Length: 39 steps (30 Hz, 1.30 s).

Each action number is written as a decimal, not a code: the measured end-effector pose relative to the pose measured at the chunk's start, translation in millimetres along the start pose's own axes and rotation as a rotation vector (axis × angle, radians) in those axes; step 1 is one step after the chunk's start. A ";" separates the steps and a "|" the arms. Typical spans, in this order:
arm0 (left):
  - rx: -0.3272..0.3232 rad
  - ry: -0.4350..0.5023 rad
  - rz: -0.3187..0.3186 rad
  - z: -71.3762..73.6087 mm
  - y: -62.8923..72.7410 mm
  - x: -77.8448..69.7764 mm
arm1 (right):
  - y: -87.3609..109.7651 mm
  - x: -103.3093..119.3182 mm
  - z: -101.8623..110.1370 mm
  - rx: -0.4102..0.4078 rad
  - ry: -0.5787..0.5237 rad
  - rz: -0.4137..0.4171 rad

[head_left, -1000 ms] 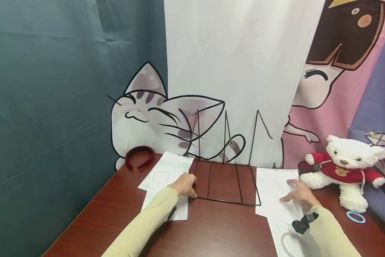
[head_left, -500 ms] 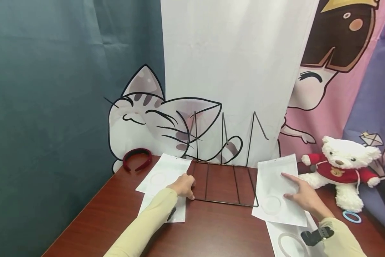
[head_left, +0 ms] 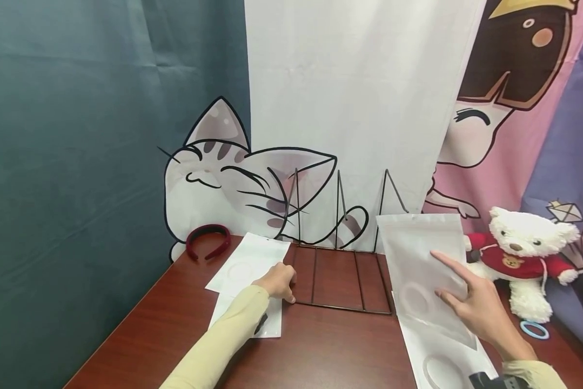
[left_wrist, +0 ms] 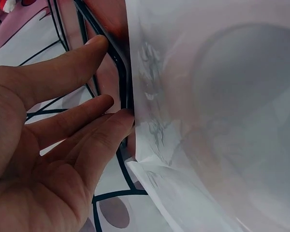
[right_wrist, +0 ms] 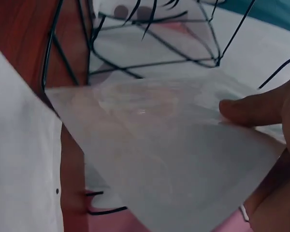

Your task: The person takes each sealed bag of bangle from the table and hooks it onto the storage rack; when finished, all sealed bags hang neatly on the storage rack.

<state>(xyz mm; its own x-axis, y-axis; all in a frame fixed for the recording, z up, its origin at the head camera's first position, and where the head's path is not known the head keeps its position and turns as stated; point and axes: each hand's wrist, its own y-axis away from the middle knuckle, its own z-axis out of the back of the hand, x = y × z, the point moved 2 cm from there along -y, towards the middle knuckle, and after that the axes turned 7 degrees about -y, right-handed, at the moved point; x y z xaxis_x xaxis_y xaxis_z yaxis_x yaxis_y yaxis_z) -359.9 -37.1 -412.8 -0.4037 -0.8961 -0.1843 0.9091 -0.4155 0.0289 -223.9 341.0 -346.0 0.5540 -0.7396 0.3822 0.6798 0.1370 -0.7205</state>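
Near the middle of the table stands a black wire rack (head_left: 342, 308) with upright bent dividers. My left hand (head_left: 277, 280) grips its front left corner, thumb and fingertips at the dark wire in the left wrist view. My right hand (head_left: 483, 310) pinches the right edge of a frosted plastic bag (head_left: 408, 248), held up at a tilt beside the rack. A pale round shape shows through that bag. Below it, another white bag (head_left: 434, 343) with a ring shape lies flat. Left of the rack are two overlapping white bags (head_left: 257, 256), partly covered by my left arm.
A dark red headband (head_left: 227, 237) rests at the back left of the wooden table (head_left: 330, 351). On the right sits a white teddy bear (head_left: 515, 265) in a red top, with a light blue ring (head_left: 522, 326) in front. Printed cloths hang behind.
My right hand has picked up the top bag from the right pile, raising it off the table and tilting it upright. My left hand stays at the rack's corner.
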 end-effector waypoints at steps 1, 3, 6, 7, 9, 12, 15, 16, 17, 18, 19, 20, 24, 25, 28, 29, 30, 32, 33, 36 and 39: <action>-0.001 -0.001 -0.001 -0.2 -0.3 -0.1 | 2.3 4.7 0.8 -0.006 -0.020 0.024; -0.001 0.000 -0.005 0.2 -0.6 -0.6 | 5.9 12.8 3.2 -0.016 -0.065 0.050; -0.005 -0.001 -0.015 1.1 -0.9 -0.9 | 7.8 23.3 7.1 -0.025 -0.112 0.072; -0.004 -0.003 -0.015 1.1 -0.9 -0.9 | 7.3 26.3 8.3 -0.026 -0.122 0.076; -0.005 -0.003 -0.011 1.3 -0.7 -0.5 | 5.4 31.2 10.2 -0.023 -0.141 0.083; -0.012 -0.006 -0.008 2.2 0.3 1.0 | 0.9 36.4 10.3 -0.018 -0.156 0.089; -0.013 -0.007 -0.007 2.3 1.2 1.5 | -3.3 38.7 8.2 -0.015 -0.155 0.078; -0.012 -0.006 -0.006 2.3 1.4 1.6 | -4.6 38.8 7.3 -0.014 -0.156 0.072; -0.009 -0.006 -0.005 2.1 1.6 1.4 | -5.8 38.5 6.3 -0.014 -0.157 0.066; -0.008 -0.007 -0.004 1.6 1.5 1.3 | -6.8 37.9 5.4 -0.017 -0.156 0.060; -0.010 -0.009 -0.005 1.1 1.4 1.3 | -7.6 37.1 4.7 -0.019 -0.157 0.054; -0.011 -0.010 -0.006 0.6 1.3 1.0 | -8.3 35.9 4.0 -0.022 -0.158 0.050; -0.023 -0.023 -0.017 -0.1 0.5 1.0 | -10.5 29.4 0.8 -0.025 -0.175 0.032; -0.024 -0.023 -0.019 0.0 0.6 0.6 | -11.1 27.6 -0.1 -0.022 -0.180 0.025; -0.025 -0.026 -0.021 0.9 0.7 0.2 | -14.5 21.6 -3.7 -0.017 -0.187 -0.001; -0.025 -0.029 -0.021 1.2 0.9 0.0 | -15.9 19.3 -5.0 -0.015 -0.187 -0.013; -0.024 -0.029 -0.021 1.5 1.0 -0.2 | -17.5 17.3 -6.4 -0.016 -0.185 -0.021; -0.025 -0.031 -0.022 1.9 1.1 -0.6 | -20.8 12.9 -9.0 -0.012 -0.190 -0.039; -0.023 -0.031 -0.020 2.0 1.2 -0.8 | -22.5 10.7 -10.3 -0.010 -0.194 -0.045; -0.016 -0.028 -0.018 2.0 1.2 -0.9 | -28.3 4.1 -14.7 -0.009 -0.203 -0.055; -0.016 -0.032 -0.016 1.9 1.0 -0.1 | -36.5 -3.2 -20.2 -0.015 -0.207 -0.064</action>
<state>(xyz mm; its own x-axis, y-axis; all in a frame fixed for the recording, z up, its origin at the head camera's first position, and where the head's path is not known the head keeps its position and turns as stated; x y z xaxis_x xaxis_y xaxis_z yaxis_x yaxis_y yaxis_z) -359.1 -37.7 -410.9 -0.4215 -0.8938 -0.1531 0.9038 -0.4279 0.0102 -260.2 325.1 -332.6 0.5976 -0.5951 0.5373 0.7105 0.0825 -0.6989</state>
